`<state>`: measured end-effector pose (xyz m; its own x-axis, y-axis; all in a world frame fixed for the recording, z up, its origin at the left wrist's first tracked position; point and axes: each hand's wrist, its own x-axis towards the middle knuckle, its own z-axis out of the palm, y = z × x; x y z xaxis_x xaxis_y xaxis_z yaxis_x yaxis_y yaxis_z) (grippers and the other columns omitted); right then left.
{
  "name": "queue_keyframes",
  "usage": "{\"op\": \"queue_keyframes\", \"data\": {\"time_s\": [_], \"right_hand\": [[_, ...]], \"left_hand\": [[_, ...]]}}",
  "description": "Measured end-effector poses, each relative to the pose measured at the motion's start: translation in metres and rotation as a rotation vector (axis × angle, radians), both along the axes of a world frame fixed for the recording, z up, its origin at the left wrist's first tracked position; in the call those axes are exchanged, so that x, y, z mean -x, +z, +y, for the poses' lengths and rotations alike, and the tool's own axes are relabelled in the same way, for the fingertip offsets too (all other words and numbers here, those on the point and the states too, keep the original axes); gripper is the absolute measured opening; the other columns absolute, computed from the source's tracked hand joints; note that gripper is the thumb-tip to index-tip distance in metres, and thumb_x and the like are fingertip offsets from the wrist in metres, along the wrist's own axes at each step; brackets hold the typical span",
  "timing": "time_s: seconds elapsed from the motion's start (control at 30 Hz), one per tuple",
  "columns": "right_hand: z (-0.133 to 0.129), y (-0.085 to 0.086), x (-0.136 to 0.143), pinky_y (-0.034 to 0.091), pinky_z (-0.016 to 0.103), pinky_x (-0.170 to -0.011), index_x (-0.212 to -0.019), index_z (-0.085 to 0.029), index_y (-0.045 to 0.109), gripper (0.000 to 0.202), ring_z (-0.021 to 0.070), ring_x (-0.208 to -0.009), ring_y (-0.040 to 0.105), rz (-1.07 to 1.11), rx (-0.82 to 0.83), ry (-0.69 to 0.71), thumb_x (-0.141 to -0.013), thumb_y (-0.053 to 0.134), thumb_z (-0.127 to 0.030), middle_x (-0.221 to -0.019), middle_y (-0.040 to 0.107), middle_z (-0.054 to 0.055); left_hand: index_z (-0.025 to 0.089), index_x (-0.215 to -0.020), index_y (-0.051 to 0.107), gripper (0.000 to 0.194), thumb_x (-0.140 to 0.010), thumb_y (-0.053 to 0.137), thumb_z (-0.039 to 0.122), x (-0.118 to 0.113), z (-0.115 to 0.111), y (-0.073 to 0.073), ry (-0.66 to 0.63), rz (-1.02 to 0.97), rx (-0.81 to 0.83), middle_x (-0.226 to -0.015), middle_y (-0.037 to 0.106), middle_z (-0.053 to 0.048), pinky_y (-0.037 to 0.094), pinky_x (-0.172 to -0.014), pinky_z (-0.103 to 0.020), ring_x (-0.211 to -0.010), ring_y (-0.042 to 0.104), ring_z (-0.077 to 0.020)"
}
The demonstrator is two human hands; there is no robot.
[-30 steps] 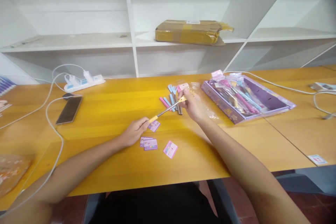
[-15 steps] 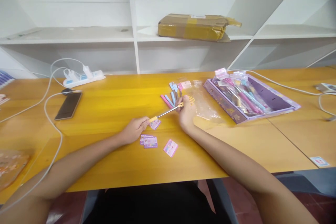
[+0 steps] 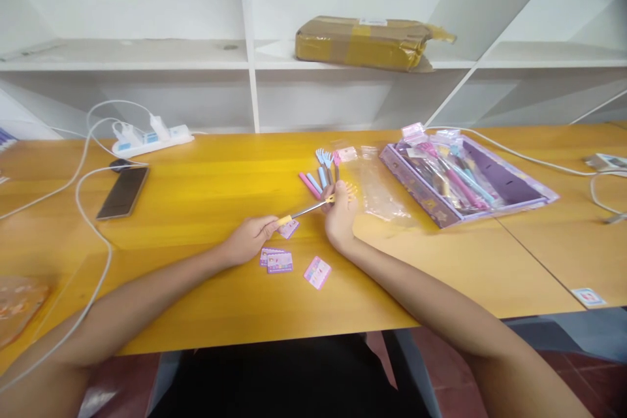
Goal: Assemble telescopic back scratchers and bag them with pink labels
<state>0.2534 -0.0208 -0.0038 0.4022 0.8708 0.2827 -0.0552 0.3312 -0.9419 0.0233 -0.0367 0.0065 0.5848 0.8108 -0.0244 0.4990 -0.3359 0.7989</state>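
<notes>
1. Above the table (image 3: pixel 220 310), I hold the yellow scratcher (image 3: pixel 307 209) slantwise between both hands.
2. My left hand (image 3: pixel 252 238) is closed on its yellow handle; my right hand (image 3: pixel 339 215) is closed around the shaft near its claw end.
3. Beyond my right hand lie 2 blue claws (image 3: pixel 324 157) and 1 pink claw (image 3: pixel 336 159), with 1 pink and 2 blue handles (image 3: pixel 316 183) beside them.
4. Just right, I see a clear bag (image 3: pixel 381 192), then a purple box (image 3: pixel 512 177) holding bagged scratchers (image 3: pixel 463 179).
5. Nearer me lie 4 small cards (image 3: pixel 317 272), 2 overlapping.
</notes>
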Motion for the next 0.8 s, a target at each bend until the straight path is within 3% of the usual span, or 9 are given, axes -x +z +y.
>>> {"op": "queue_keyframes", "data": {"time_s": [0.2, 0.8], "right_hand": [[-0.001, -0.004, 0.004, 0.028, 0.031, -0.049, -0.068, -0.025, 0.044, 0.059, 0.0166, -0.055, 0.037, -0.03, 0.048, 0.023, -0.1, 0.039, -0.075, -0.062, 0.04, 0.0], [0.0, 0.001, 0.011, 0.027, 0.029, -0.047, -0.069, -0.025, 0.04, 0.059, 0.016, -0.057, 0.037, 0.019, 0.038, 0.127, -0.1, 0.04, -0.076, -0.064, 0.04, 0.001]], "left_hand": [[0.02, -0.106, 0.071, 0.051, -0.108, 0.034, 0.055, 0.0, 0.001, -0.001, -0.017, 0.015, -0.031, -0.076, 0.056, 0.002, 0.037, -0.067, -0.027, -0.07, 0.05, -0.0154], [0.018, -0.095, 0.065, 0.047, -0.108, 0.036, 0.053, -0.003, 0.0, 0.001, -0.004, -0.018, -0.001, -0.07, 0.048, 0.004, 0.035, -0.064, -0.026, -0.065, 0.046, -0.0135]]}}
